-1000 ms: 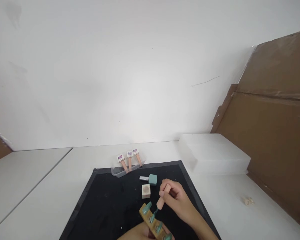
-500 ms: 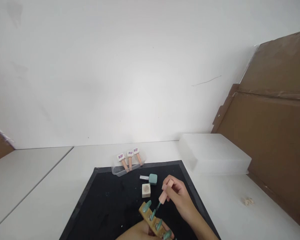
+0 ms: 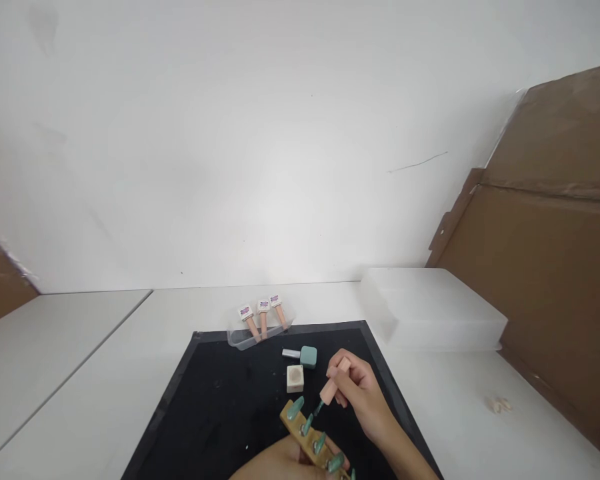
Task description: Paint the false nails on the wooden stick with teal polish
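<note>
My right hand (image 3: 356, 383) pinches the pink cap of a nail polish brush (image 3: 334, 385), tilted down to the left. The brush's green-wet tip meets or nearly meets a green false nail (image 3: 307, 425), the second on a wooden nail display stand (image 3: 298, 432). Several green nails stand along that stand, which my left hand (image 3: 295, 461) grips from below at the bottom edge of the view. Just beyond the stand sits a white square polish bottle (image 3: 295, 378), uncapped. Behind it a green polish bottle with a silver cap (image 3: 308, 357) lies on its side.
A black mat (image 3: 215, 393) covers the middle of the white table. At its far edge, a clear plastic tray (image 3: 240, 340) holds three pink-capped bottles (image 3: 263, 315). A translucent box (image 3: 440, 313) stands at right, near small beige pieces (image 3: 499, 405) and a cardboard wall (image 3: 540, 267).
The whole view has shifted slightly, so things sit a little further right. My hands keep the same grips, with the brush still at the second nail.
</note>
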Available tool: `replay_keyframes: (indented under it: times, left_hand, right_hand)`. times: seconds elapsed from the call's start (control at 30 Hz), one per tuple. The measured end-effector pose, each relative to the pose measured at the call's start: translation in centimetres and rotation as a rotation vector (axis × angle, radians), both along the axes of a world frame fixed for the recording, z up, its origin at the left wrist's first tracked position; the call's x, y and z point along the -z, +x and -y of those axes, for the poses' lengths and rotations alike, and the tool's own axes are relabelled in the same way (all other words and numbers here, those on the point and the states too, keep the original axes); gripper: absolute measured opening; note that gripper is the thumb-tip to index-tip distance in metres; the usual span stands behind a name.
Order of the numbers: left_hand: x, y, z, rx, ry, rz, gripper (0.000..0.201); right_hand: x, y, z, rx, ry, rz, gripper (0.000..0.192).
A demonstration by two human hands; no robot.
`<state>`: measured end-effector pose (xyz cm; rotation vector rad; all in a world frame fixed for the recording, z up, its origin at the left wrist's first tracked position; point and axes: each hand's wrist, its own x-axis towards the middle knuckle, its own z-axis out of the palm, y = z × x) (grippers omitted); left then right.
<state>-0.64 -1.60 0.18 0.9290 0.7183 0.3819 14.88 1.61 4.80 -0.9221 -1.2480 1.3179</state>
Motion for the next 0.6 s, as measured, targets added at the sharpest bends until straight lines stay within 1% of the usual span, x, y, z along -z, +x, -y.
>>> replay_keyframes:
  times: [0.3, 0.47, 0.6]
  left_hand:
    - [-0.22, -0.01, 0.04, -0.003, -0.005, -0.005, 0.030]
    - [-0.29, 0.00, -0.11, -0.015, -0.037, -0.018, 0.029]
    - [-0.63, 0.12, -0.15, -0.036, -0.058, -0.029, 0.029]
  right_hand:
    - [0.03, 0.03, 0.07, -0.030, -0.022, -0.097, 0.023]
    - [0.34, 0.12, -0.04, -0.031, -0.014, -0.101, 0.024]
    - [0.65, 0.19, -0.11, -0.042, -0.016, -0.100, 0.026]
